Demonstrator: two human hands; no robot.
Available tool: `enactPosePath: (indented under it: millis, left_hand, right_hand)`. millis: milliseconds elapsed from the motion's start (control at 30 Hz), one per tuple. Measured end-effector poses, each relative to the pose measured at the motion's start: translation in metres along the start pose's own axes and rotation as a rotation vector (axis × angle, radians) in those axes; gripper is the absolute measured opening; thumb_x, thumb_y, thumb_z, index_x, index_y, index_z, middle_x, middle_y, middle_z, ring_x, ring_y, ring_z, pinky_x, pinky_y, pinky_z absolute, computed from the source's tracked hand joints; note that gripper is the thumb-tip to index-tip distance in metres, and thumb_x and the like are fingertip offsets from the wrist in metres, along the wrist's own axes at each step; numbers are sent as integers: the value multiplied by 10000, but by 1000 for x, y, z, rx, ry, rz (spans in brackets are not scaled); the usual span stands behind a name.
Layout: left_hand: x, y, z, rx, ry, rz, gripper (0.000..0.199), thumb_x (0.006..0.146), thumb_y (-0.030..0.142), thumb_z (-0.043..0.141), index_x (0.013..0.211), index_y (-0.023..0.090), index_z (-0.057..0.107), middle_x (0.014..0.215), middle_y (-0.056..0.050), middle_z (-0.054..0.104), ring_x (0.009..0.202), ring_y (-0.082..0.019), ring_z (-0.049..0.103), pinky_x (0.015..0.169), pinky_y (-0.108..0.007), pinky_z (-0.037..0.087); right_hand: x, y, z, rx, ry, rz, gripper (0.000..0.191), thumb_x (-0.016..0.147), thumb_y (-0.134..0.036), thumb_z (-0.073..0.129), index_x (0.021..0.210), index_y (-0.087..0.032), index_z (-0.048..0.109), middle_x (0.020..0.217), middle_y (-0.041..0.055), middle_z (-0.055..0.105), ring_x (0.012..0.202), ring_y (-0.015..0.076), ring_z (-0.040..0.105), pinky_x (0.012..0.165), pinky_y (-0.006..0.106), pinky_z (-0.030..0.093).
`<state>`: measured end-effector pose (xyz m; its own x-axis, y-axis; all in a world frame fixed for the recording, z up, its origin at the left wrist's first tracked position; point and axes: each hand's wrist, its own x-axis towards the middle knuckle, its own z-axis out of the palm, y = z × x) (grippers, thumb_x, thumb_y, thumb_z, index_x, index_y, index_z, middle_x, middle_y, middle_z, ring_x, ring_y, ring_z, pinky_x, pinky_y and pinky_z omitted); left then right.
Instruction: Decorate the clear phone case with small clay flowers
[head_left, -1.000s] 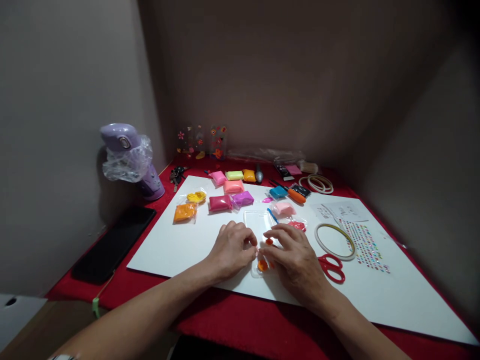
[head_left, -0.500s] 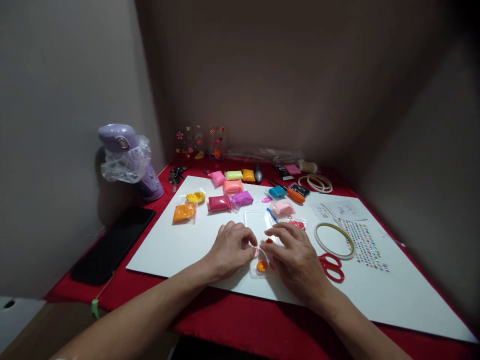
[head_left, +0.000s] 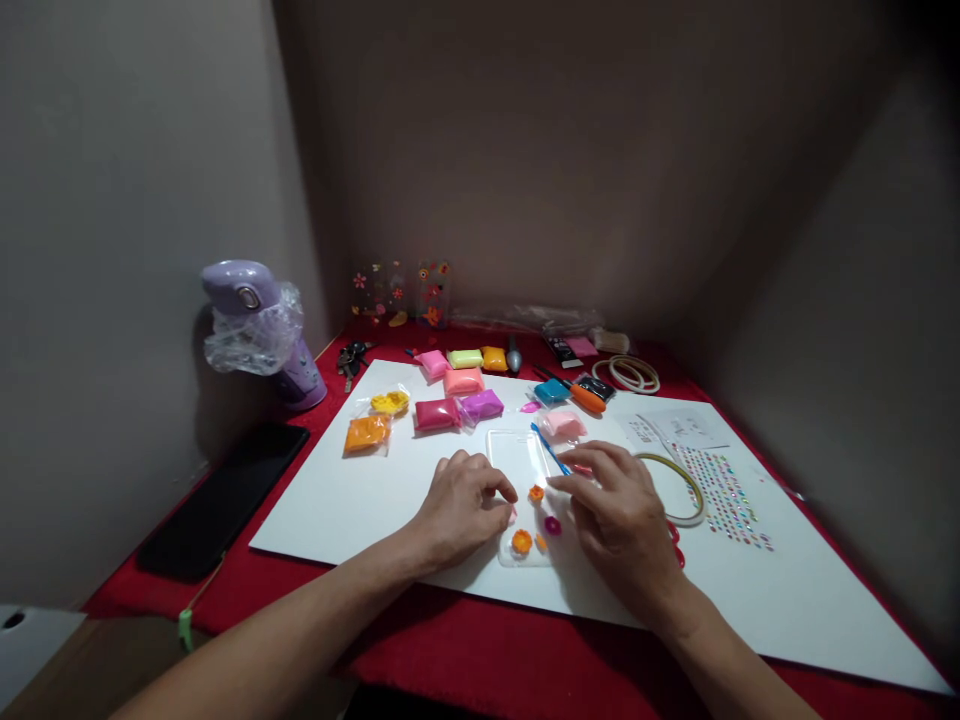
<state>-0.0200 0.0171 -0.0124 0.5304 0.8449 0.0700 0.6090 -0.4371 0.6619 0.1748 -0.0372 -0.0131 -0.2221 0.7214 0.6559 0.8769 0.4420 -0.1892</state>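
Observation:
A clear phone case (head_left: 511, 447) lies on the white board with small clay flowers on its lower part: an orange flower (head_left: 521, 541), a smaller orange one (head_left: 536, 493) and a magenta one (head_left: 553, 525). At the case's left edge my left hand (head_left: 466, 508) pinches a small bit of pink clay (head_left: 512, 515). My right hand (head_left: 619, 515) hovers over the case's right side, fingers curved and apart, with nothing visible in them. A thin blue stick tool (head_left: 550, 449) lies close by its fingertips; whether they touch is unclear.
Bagged clay packs, such as a crimson one (head_left: 437, 414) and an orange one (head_left: 367, 433), lie behind. Red scissors (head_left: 676, 545), tape rolls (head_left: 701, 490) and a gem sticker sheet (head_left: 726, 497) sit right. A black phone (head_left: 225, 500) and purple bottle (head_left: 300, 375) stand left.
My right hand has moved right, away from my left fingers, uncovering the magenta flower and covering more of the scissors. The left hand keeps its pinch on the pink clay.

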Motion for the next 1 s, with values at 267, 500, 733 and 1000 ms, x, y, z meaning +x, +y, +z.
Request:
enactPosePath:
  millis: [267, 500, 733, 1000]
  left_hand:
    - [-2, 1, 1, 1, -3, -17, 69, 723, 241, 619, 743, 220, 681, 787, -4, 596, 865, -199, 487, 796, -351, 329]
    - [-4, 0, 2, 15, 36, 5, 87, 727, 212, 587, 682, 215, 661, 799, -10, 600, 872, -204, 491, 797, -358, 335]
    - [-5, -5, 0, -12, 69, 27, 83, 724, 200, 591, 716, 212, 672, 817, -20, 605, 881, -213, 501, 814, -361, 369]
    - [-3, -8, -9, -108, 84, 12, 176, 738, 131, 538, 824, 190, 680, 787, -28, 592, 860, -205, 508, 789, -343, 424]
  right_hand:
    - [7, 24, -14, -173, -36, 173, 142, 850, -183, 556, 935, -200, 669, 935, 65, 638, 934, 245, 508, 783, 368, 399]
    - [19, 19, -6, -370, -379, 142, 145, 798, -114, 589, 703, -201, 655, 732, 28, 635, 773, 200, 498, 672, 311, 296]
    - [22, 20, 8, -476, -402, 108, 160, 761, -54, 568, 674, -162, 648, 690, 83, 654, 711, 211, 524, 635, 333, 255]
    - [24, 19, 14, -504, -400, 89, 202, 689, 19, 536, 635, -168, 593, 646, 91, 632, 639, 202, 522, 595, 332, 264]
